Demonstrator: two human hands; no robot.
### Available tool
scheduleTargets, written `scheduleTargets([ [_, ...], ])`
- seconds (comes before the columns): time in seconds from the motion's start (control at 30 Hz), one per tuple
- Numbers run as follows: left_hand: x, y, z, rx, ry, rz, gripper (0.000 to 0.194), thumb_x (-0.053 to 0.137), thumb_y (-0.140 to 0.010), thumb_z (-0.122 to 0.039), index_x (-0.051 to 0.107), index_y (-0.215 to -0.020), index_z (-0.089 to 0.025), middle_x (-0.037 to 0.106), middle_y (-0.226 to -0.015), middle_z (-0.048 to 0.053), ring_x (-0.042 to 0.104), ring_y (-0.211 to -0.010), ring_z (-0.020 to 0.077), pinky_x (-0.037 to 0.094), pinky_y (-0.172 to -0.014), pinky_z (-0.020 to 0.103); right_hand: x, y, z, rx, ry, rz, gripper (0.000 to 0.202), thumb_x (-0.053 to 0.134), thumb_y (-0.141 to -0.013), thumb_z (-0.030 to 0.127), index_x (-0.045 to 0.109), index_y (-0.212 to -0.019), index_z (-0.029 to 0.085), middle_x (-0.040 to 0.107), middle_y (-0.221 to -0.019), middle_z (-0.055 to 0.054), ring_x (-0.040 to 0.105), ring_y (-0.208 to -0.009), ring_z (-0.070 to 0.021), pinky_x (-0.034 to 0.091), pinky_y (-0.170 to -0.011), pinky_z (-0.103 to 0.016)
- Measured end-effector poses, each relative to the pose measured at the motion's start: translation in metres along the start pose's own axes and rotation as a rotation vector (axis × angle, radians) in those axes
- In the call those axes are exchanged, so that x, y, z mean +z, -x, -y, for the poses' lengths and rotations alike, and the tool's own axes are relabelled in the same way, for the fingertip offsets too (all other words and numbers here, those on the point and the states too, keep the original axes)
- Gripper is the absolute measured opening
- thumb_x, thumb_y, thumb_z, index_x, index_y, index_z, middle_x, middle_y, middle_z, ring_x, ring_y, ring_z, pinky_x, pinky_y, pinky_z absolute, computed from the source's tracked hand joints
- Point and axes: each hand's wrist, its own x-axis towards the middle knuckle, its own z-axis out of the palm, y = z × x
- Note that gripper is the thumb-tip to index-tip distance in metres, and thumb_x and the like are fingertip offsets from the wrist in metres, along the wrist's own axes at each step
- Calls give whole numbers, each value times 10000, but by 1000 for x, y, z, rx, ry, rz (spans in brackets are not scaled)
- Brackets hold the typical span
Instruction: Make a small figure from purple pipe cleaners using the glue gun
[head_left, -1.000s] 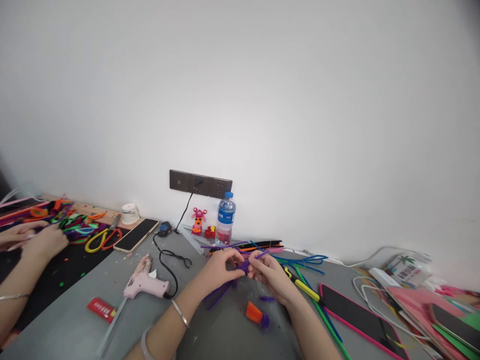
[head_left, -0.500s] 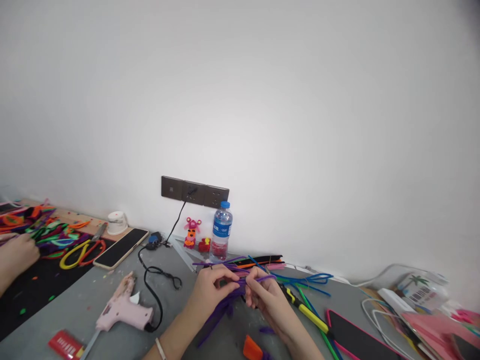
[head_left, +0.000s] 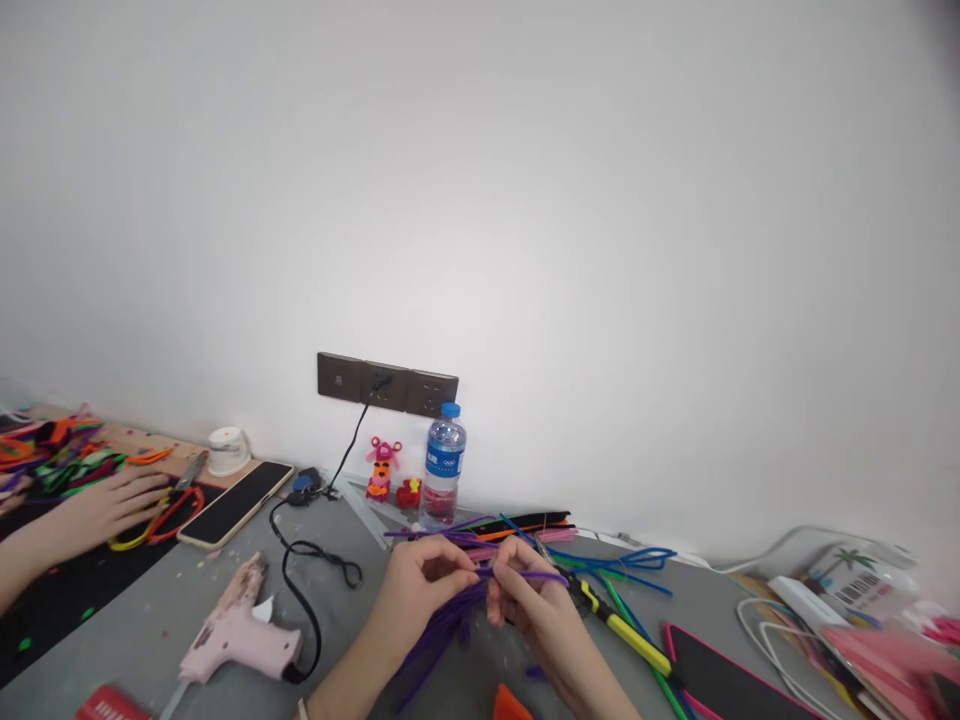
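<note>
Both of my hands meet over the grey table, pinching a purple pipe cleaner. My left hand has thumb and index finger pressed together on it. Close beside, my right hand pinches the same purple strand, whose free end sticks out to the right past the fingers. A bunch of purple pipe cleaners hangs and spreads beneath my left hand. Pliers with yellow and black handles lie just right of my right hand. An orange piece is at the bottom edge, partly cut off.
At left are a pink glue gun with its black cord, a phone and a white cup. A co-worker's hand reaches toward scissors. A bottle stands by the wall; a pink-edged black tablet-like slab lies right.
The co-worker's hand has moved right onto the scissors. My hands keep their pinch on the purple strand, and its end now points more to the right. The view has shifted slightly.
</note>
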Motion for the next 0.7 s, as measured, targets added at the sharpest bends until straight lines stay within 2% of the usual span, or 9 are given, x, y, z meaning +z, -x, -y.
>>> scheduleTargets([
  [0.13,1,2,-5,49,39,-5,84,725,-706,-221,700,-676,-147,655,-670,16,561,-631,139,429,-604,230,2,0,-1,-11,-54,14,349,761,-726,437,513,-680,197,580,-537,43,534,-442,-109,392,-462,-216],
  [0.23,7,6,-11,-5,329,39,180,767,-692,-282,663,-768,-156,648,-712,8,598,-636,148,484,-612,256,4,2,2,8,-77,58,331,763,-733,420,525,-692,193,618,-611,17,571,-516,-124,403,-505,-222],
  [0.33,16,9,-16,-71,607,71,340,815,-648,-307,634,-900,-168,640,-786,14,613,-598,155,527,-552,295,5,3,2,8,-77,61,327,769,-729,417,545,-678,185,613,-616,10,546,-521,-115,373,-505,-214],
  [0.4,22,9,-17,-92,711,58,365,843,-614,-298,626,-879,-171,638,-785,11,610,-587,152,531,-527,296,6,2,0,-13,-74,39,320,767,-733,412,555,-662,183,592,-593,17,510,-506,-106,357,-500,-213],
  [0.5,27,9,-15,-107,787,42,331,860,-593,-305,625,-773,-158,631,-717,0,570,-546,119,498,-508,259,9,1,-3,-35,-119,12,315,779,-718,412,565,-656,189,585,-597,17,502,-525,-112,360,-519,-219],
  [0.7,27,10,-10,-181,751,27,391,838,-619,-373,690,-886,-129,570,-545,-31,506,-483,92,443,-504,224,20,2,-9,-54,-160,-2,319,795,-685,427,576,-643,199,563,-625,19,462,-520,-111,357,-531,-237],
])
